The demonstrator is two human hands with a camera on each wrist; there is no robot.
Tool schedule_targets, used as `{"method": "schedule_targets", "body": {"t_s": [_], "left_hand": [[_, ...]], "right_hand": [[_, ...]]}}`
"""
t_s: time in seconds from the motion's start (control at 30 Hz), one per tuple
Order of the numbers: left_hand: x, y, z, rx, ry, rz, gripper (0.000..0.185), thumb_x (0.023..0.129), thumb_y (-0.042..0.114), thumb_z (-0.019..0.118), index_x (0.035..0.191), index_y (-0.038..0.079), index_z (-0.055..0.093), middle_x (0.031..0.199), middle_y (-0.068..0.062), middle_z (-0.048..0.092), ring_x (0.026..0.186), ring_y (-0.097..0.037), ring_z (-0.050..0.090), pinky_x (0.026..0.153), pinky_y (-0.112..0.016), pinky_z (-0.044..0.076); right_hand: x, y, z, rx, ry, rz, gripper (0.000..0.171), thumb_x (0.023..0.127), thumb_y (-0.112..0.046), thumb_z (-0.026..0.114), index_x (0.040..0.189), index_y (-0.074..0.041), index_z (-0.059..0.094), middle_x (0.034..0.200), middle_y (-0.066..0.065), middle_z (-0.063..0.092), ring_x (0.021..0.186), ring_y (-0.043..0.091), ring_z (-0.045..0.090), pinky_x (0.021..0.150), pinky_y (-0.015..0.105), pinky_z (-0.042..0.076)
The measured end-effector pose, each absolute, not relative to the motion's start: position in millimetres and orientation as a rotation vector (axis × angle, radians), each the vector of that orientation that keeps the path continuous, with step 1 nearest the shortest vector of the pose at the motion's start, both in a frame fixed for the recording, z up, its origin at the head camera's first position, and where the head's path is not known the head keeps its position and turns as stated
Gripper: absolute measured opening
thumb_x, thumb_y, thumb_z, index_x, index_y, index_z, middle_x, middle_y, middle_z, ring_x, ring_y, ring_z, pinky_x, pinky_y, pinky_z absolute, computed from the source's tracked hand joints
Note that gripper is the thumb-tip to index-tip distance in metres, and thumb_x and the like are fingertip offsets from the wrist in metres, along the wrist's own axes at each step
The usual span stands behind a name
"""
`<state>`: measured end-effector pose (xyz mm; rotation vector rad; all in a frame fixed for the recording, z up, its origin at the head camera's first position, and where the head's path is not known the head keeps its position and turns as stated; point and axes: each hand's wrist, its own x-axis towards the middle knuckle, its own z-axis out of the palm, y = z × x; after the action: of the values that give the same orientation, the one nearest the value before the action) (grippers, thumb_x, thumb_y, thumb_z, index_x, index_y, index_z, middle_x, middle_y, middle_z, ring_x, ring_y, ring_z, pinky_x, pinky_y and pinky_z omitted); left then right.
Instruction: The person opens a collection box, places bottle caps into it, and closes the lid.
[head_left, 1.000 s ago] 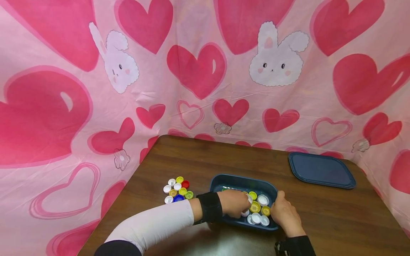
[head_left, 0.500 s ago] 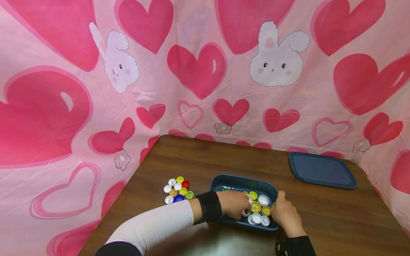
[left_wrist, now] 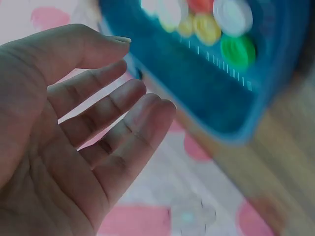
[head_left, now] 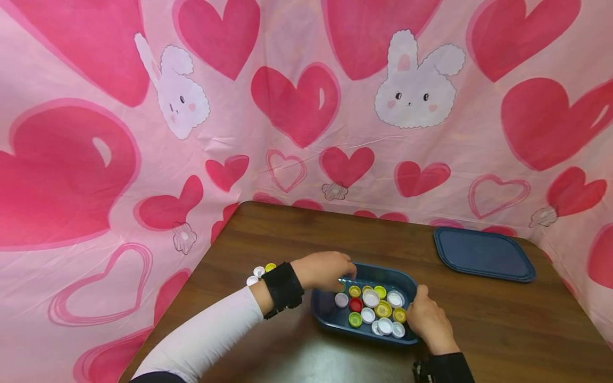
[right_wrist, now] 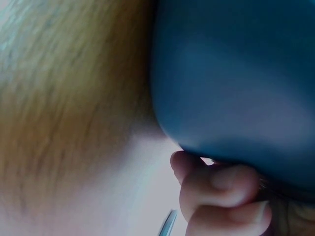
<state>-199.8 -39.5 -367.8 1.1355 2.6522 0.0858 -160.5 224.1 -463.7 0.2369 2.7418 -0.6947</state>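
Observation:
A blue tray (head_left: 326, 315) sits near the table's front edge and holds several bottle caps (head_left: 373, 306) in white, yellow, green and red. My left hand (head_left: 325, 270) hovers over the tray's back-left rim. In the left wrist view this hand (left_wrist: 113, 98) is empty, its fingers relaxed and spread, with the tray (left_wrist: 216, 93) and caps (left_wrist: 206, 27) beyond them. My right hand (head_left: 428, 319) grips the tray's right end, thumb on the rim. In the right wrist view its fingers (right_wrist: 221, 191) curl against the tray's wall (right_wrist: 236, 83).
A few loose caps (head_left: 258, 272) lie on the brown table (head_left: 503, 330) left of the tray, mostly hidden by my left wrist. A blue lid (head_left: 483, 254) lies flat at the back right. A pink heart-and-bunny cloth (head_left: 297, 106) walls in the table.
My left hand has lifted out of the tray and moved back and left to its far rim, uncovering more caps inside and hiding most of the loose pile. The right hand stays put.

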Motion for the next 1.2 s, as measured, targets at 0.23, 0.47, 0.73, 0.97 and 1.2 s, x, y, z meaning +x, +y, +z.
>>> {"method": "schedule_targets", "body": {"t_s": [0.23,0.47,0.73,0.97,1.2], "left_hand": [[-216.2,-93.7,-358.0,0.993,2.807,0.183,0.036,0.087,0.021,0.08,0.121,0.016,0.072,0.116,-0.004,0.068,0.105,-0.018,0.063,0.088,-0.032,0.057],[-234.0,-151.8,-380.6,0.761,2.86,0.247,0.033,0.086,0.015,0.078,0.119,0.014,0.073,0.115,-0.007,0.068,0.108,-0.023,0.063,0.088,-0.037,0.058],[-240.1,-199.1,-417.7,0.44,2.811,0.284,0.045,0.083,0.009,0.08,0.126,0.003,0.068,0.119,-0.014,0.067,0.11,-0.031,0.065,0.094,-0.046,0.056],[-239.9,-211.1,-433.8,0.412,2.779,0.337,0.037,0.077,0.007,0.082,0.113,0.005,0.071,0.101,-0.008,0.068,0.097,-0.028,0.064,0.092,-0.048,0.056],[-239.8,-212.9,-443.9,0.377,2.762,0.358,0.033,0.078,0.004,0.081,0.109,0.005,0.071,0.097,-0.007,0.067,0.094,-0.026,0.062,0.093,-0.048,0.054]], "right_hand": [[-162.0,223.8,-464.3,0.255,2.726,-0.687,0.035,0.099,-0.011,0.047,0.124,0.009,0.033,0.105,0.035,0.059,0.082,0.04,0.061,0.069,0.052,0.05],[-160.6,224.0,-463.4,0.251,2.734,-0.687,0.036,0.099,-0.011,0.047,0.125,0.009,0.032,0.107,0.037,0.058,0.083,0.04,0.061,0.07,0.053,0.05],[-161.2,223.7,-463.7,0.249,2.741,-0.682,0.035,0.099,-0.011,0.047,0.125,0.009,0.033,0.107,0.037,0.059,0.083,0.041,0.061,0.07,0.053,0.05],[-161.7,223.7,-463.1,0.254,2.738,-0.684,0.035,0.099,-0.011,0.047,0.125,0.009,0.033,0.106,0.036,0.059,0.084,0.041,0.061,0.071,0.053,0.05],[-161.1,223.6,-463.9,0.25,2.747,-0.686,0.036,0.099,-0.011,0.047,0.125,0.009,0.033,0.108,0.038,0.058,0.085,0.042,0.062,0.071,0.054,0.051]]}}
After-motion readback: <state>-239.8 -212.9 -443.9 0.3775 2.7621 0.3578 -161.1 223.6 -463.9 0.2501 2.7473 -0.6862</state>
